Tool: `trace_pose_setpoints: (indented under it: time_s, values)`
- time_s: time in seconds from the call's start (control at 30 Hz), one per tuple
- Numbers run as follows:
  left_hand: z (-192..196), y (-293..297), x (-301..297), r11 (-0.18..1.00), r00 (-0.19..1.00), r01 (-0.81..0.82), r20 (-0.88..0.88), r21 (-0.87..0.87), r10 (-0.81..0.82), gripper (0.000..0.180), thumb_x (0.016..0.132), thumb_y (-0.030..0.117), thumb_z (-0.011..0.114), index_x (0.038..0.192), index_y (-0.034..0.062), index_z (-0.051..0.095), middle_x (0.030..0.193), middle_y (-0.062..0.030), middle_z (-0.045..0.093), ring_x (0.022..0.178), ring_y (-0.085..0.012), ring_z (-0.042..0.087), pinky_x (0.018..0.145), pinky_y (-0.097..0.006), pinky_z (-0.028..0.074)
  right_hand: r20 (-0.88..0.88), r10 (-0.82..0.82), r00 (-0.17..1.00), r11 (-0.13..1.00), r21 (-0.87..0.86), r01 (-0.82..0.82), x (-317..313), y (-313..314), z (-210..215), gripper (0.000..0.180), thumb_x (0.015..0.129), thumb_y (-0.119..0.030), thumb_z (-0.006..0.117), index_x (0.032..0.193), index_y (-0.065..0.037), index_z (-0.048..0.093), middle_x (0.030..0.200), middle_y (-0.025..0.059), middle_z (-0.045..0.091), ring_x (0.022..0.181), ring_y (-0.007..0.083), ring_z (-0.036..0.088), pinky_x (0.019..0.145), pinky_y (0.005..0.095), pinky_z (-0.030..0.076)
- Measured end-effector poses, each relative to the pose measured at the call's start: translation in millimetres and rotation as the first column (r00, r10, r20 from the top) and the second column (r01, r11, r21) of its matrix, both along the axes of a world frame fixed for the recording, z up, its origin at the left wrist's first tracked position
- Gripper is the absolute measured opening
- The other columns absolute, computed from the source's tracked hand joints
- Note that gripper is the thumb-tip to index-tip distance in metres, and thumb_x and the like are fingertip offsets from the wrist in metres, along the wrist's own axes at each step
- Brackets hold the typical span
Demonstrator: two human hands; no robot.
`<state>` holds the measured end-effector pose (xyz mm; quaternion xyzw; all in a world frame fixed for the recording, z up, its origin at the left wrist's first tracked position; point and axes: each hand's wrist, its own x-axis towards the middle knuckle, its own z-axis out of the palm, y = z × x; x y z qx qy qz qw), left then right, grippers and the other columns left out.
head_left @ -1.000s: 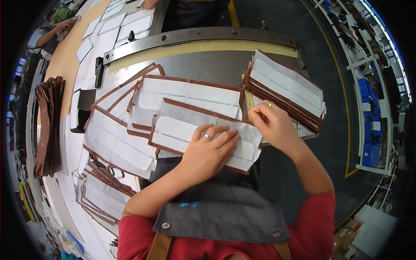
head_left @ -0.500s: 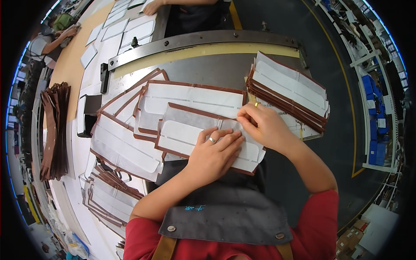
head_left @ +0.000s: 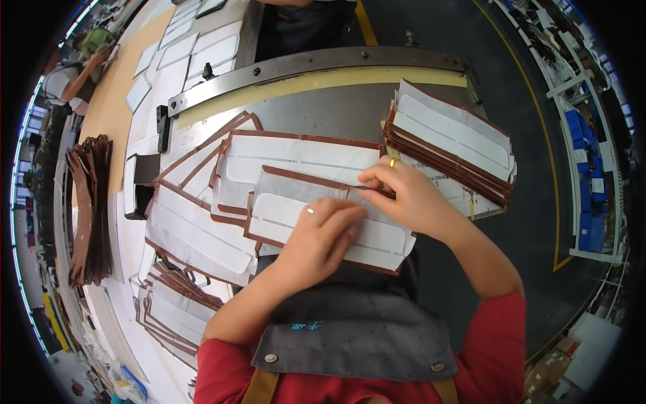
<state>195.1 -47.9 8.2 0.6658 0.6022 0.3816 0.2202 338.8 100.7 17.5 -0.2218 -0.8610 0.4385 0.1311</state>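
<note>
A white panel with brown edging (head_left: 387, 237) lies in front of me, a paler rounded piece with a grey strip on top of it. My right hand (head_left: 397, 192) pinches the brown edging along the panel's far side, thumb against bent fingers. Over the middle of the same panel is my left hand (head_left: 319, 236), fingers loosely bent and apart, slightly blurred. Nothing shows in it, and I cannot tell whether its fingertips touch the panel. Just beyond, a similar brown-edged panel (head_left: 296, 149) lies partly under this one.
More panels (head_left: 195, 225) overlap at the left. A stack of brown-edged panels (head_left: 454, 131) stands at the right. A metal bar (head_left: 309, 62) crosses the far edge of the metal table (head_left: 316, 108). Brown strips (head_left: 91, 209) lie bundled far left. Other people work beyond.
My left hand has drawn back left from beside the right hand, its fingers loosening. My right hand has shifted slightly left and now pinches a raised bit of edging.
</note>
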Motion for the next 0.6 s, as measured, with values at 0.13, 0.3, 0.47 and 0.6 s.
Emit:
trace_pose_setpoints:
  time_s: [0.13, 0.3, 0.47, 0.6]
  values:
    - [2, 8, -13, 0.992, 0.963, -0.127, -0.24, 0.015, 0.127, 0.044, 0.075, -0.004, 0.06, 0.119, 0.0046, 0.055, 0.114, -0.0098, 0.055, 0.103, -0.0285, 0.051, 0.088, -0.039, 0.039, -0.082, 0.046, 0.996, 0.967, 0.253, -0.024, 4, -5, -11, 0.015, 0.081, -0.004, 0.062, 0.096, -0.003, 0.063, 0.085, 0.0085, 0.054, 0.076, 0.0244, 0.056, 0.067, 0.0344, 0.046]
    - [-2, 11, -24, 0.999, 0.913, -0.04, -0.405, 0.03, 0.049, 0.044, 0.074, 0.002, 0.062, 0.117, 0.0044, 0.056, 0.116, -0.0058, 0.056, 0.102, -0.0239, 0.052, 0.084, -0.036, 0.04, -0.199, 0.098, 0.975, 0.919, 0.394, -0.012, 8, -6, -22, 0.022, 0.078, -0.002, 0.061, 0.1, -0.004, 0.065, 0.083, 0.0068, 0.054, 0.076, 0.0234, 0.055, 0.068, 0.0348, 0.046]
    - [-1, 11, -29, 0.999, 0.878, 0.01, -0.479, 0.035, 0.008, 0.044, 0.073, 0.007, 0.063, 0.116, 0.0052, 0.057, 0.117, -0.0046, 0.056, 0.101, -0.0213, 0.052, 0.083, -0.035, 0.041, -0.145, 0.156, 0.977, 0.843, 0.536, -0.055, 9, -7, -21, 0.026, 0.075, 0.0, 0.06, 0.101, -0.002, 0.065, 0.083, 0.0056, 0.053, 0.076, 0.0214, 0.054, 0.067, 0.033, 0.046]
    - [5, 13, -31, 0.999, 0.862, 0.022, -0.506, -0.035, -0.037, 0.045, 0.073, 0.009, 0.063, 0.118, 0.0059, 0.057, 0.116, -0.0046, 0.056, 0.1, -0.0204, 0.053, 0.084, -0.034, 0.042, -0.142, 0.184, 0.973, 0.788, 0.613, -0.06, 9, -7, -23, 0.035, 0.069, 0.005, 0.061, 0.103, -0.002, 0.066, 0.083, 0.0048, 0.052, 0.07, 0.0208, 0.051, 0.064, 0.032, 0.045]
